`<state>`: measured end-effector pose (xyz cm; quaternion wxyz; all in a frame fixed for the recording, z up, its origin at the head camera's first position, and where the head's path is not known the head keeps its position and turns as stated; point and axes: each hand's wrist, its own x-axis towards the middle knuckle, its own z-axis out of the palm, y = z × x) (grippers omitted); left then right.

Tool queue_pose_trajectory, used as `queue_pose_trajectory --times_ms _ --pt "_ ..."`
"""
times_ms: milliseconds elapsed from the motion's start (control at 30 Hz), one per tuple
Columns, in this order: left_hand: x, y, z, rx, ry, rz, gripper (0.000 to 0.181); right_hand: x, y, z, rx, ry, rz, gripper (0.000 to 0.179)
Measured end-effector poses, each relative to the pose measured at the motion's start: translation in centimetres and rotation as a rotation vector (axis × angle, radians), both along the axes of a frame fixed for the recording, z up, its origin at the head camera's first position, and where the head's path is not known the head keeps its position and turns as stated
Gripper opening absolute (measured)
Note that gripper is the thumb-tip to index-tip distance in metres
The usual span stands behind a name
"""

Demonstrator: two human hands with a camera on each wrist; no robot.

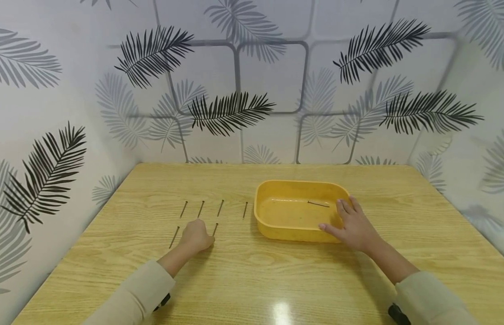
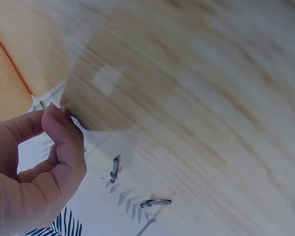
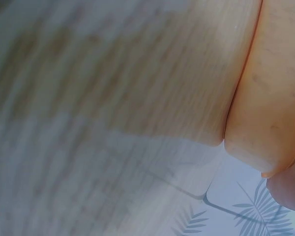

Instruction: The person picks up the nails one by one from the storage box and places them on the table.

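Note:
My left hand [image 1: 196, 236] is low over the table, its thumb and forefinger pinching a dark nail [image 1: 216, 229] whose head end shows past the fingers. In the left wrist view the thumb and finger [image 2: 64, 128] meet at their tips. Around that hand lie more nails, one [image 1: 174, 237] to its left and several in a row beyond it, such as this nail [image 1: 245, 210] closest to the tub. My right hand [image 1: 355, 225] grips the right front corner of a yellow plastic tub [image 1: 292, 234], thumb at the front rim. One nail [image 1: 319, 204] lies inside the tub.
The wood-grain table [image 1: 244, 280] runs back to a wall [image 1: 272, 81] with a leaf pattern. Patterned wall stands on both sides as well. The tub's wall [image 3: 265, 98] fills the right of the right wrist view.

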<state>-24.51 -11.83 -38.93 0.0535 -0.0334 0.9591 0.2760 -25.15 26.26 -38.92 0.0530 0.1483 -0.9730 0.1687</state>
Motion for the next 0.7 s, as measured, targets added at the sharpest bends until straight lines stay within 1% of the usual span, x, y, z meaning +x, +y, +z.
queue_pose_trajectory --times_ms 167,300,433,533,700 --pt "0.61 0.06 0.81 0.018 0.001 -0.010 0.043 -0.05 -0.06 0.16 -0.004 -0.006 -0.001 0.092" --pt "0.78 0.00 0.86 0.022 0.022 -0.029 0.043 -0.07 -0.03 0.15 -0.005 -0.002 -0.004 0.092" --pt "0.57 -0.09 0.53 0.023 0.027 -0.032 0.042 -0.07 0.02 0.09 -0.009 -0.009 -0.005 0.092" --pt "0.41 -0.09 0.47 0.024 0.033 -0.032 0.041 -0.07 0.04 0.04 -0.009 -0.022 -0.007 0.093" --pt "0.16 0.03 1.00 0.009 0.077 -0.065 0.047 -0.07 0.04 0.08 -0.004 -0.022 -0.010 0.093"
